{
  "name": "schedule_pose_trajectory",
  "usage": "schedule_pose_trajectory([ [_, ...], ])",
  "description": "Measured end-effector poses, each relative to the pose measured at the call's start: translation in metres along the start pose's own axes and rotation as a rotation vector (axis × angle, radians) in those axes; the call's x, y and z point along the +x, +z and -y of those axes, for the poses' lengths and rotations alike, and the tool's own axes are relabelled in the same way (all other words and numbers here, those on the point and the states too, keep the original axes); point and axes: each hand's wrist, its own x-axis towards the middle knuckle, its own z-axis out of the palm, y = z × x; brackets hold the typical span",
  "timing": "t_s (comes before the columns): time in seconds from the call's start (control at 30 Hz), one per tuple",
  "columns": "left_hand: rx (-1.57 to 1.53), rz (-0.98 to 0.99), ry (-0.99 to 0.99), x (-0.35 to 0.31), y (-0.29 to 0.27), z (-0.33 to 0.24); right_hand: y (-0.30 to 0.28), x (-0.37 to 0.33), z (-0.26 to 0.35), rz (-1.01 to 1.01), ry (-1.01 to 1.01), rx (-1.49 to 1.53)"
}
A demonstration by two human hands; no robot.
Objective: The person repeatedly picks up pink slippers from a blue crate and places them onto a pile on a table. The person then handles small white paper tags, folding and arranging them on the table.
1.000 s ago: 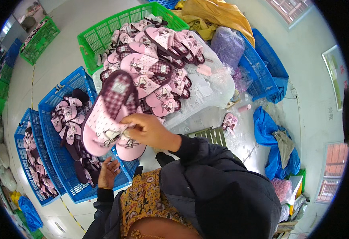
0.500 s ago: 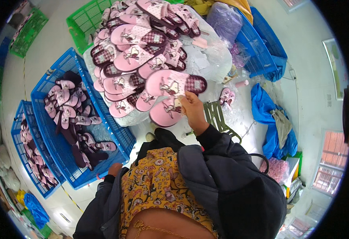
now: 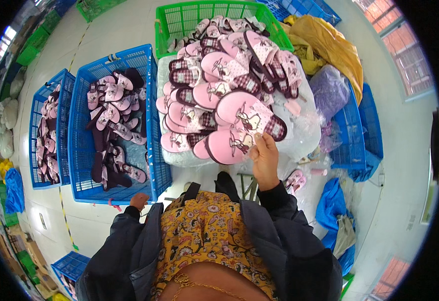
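My right hand [image 3: 265,159] pinches a pair of pink slippers by the side, thumb on top. The upper slipper [image 3: 244,113] has a printed cartoon dog and a dark checked insole; its mate [image 3: 227,146] hangs just below it. Behind them, a heap of similar slippers [image 3: 219,65] lies on a plastic-wrapped white bundle [image 3: 299,138]. Low at my left side, my left hand [image 3: 140,200] is loosely closed with nothing visible in it. It is beside the near edge of a large blue crate [image 3: 152,125] holding loose slippers and dark pieces.
A green crate [image 3: 162,22] with more slippers stands behind the heap. Another blue crate [image 3: 65,130] is farther left. To the right are a yellow sack [image 3: 330,42], a purple bag [image 3: 330,93], blue crates [image 3: 350,145] and blue sheeting [image 3: 330,200]. A green folding stool [image 3: 249,186] stands in front of me.
The view has swung, so the crates and heap appear farther right and the green crate shows more fully. My right hand still holds the slippers, now in front of the heap's near side.
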Motion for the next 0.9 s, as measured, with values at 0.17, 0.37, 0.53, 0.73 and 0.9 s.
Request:
schedule_pose_trajectory([
  [0.17, 0.027, 0.061, -0.096, 0.018, -0.038, -0.102, 0.046, 0.082, 0.043, 0.143, 0.023, 0.096],
  [0.37, -0.469, -0.074, -0.311, 0.007, -0.033, -0.165, 0.1, 0.199, 0.038, 0.209, 0.089, 0.226],
  [0.53, -0.66, 0.044, -0.643, -0.009, -0.025, -0.2, 0.106, 0.274, 0.005, 0.164, 0.127, 0.101],
  [0.73, -1.001, -0.081, -0.772, -0.059, 0.086, -0.171, 0.101, 0.305, -0.012, 0.294, 0.359, 0.135],
  [0.9, -0.842, -0.12, -0.638, -0.038, 0.007, -0.209, 0.092, 0.294, 0.027, 0.349, 0.268, 0.044],
])
